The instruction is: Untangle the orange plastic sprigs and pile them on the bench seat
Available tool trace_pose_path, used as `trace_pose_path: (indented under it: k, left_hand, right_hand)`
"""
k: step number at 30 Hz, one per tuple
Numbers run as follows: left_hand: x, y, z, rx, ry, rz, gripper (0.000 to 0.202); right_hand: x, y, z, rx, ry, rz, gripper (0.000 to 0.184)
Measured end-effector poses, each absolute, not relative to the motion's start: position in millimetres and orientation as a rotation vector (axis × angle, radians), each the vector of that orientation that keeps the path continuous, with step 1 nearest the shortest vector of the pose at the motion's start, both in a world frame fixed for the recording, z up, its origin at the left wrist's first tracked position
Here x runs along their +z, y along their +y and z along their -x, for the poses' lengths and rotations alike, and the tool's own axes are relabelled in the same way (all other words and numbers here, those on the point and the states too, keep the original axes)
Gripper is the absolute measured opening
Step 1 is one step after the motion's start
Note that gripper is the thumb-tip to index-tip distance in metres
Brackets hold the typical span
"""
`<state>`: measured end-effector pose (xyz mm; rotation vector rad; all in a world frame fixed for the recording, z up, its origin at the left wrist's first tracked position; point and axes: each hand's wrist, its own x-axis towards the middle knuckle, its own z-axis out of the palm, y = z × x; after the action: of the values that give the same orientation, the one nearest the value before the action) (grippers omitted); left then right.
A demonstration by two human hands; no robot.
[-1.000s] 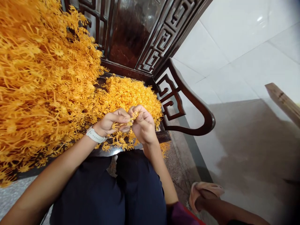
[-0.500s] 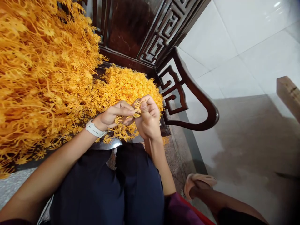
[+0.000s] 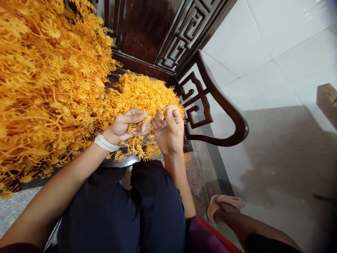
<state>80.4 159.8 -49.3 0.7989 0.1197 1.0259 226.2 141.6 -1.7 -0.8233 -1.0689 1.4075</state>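
Observation:
My left hand, with a white band on its wrist, is closed on a yellow-orange plastic flower piece with thin curved prongs. Thumb and fingers of my right hand pinch another small yellow flower piece. A narrow gap separates the two hands. Behind and below them lies a heap of small yellow flower pieces on the dark wooden seat. Some loose flower pieces lie near the seat's front edge, just under my hands. The fingers partly hide both held pieces.
A large pile of yellow stemmed flower pieces fills the left side. The carved wooden bench has a curved armrest at right. Another person's foot in a pink shoe is at lower right. A wooden block corner juts in at the right.
My hands were together at one yellow piece and have come apart. The right hand has shifted slightly right with a small flower piece, the left slightly left with its own.

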Motion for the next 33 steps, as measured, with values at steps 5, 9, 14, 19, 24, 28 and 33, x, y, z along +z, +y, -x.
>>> trace_pose_path:
  k: [5,9,14,19,24,28,33]
  left_hand:
    - [-48.4,164.2,-82.6,1.239,0.251,-0.717,0.037]
    - [-49.0,168.9,-82.5,1.363,0.341,-0.691,0.034]
    - [-50.4,172.3,-82.5,1.408,0.344,-0.678,0.037]
    - [-51.9,172.6,-85.2,1.402,0.438,-0.690,0.042]
    - [-55.6,175.4,-89.6,1.512,0.506,-0.711,0.039]
    - [-57.2,178.3,-92.1,1.597,0.559,-0.596,0.042]
    - [-56.2,175.9,-89.6,1.500,0.550,-0.592,0.045]
  right_hand:
    - [-0.4,139.5,-232.8,1.418,-1.059,0.762,0.008]
    - [3.5,138.5,-241.4,1.604,-1.095,0.560,0.020]
    - [2.7,151.1,-244.2,1.580,-0.867,0.600,0.026]
    - [-10.6,157.3,-238.4,1.665,-0.829,0.823,0.033]
    - [-18.9,151.2,-231.1,1.340,-1.092,0.982,0.023]
    - [-21.7,147.4,-226.5,1.200,-1.409,1.064,0.026]
    - [-27.5,147.6,-226.1,1.151,-1.542,1.077,0.023]
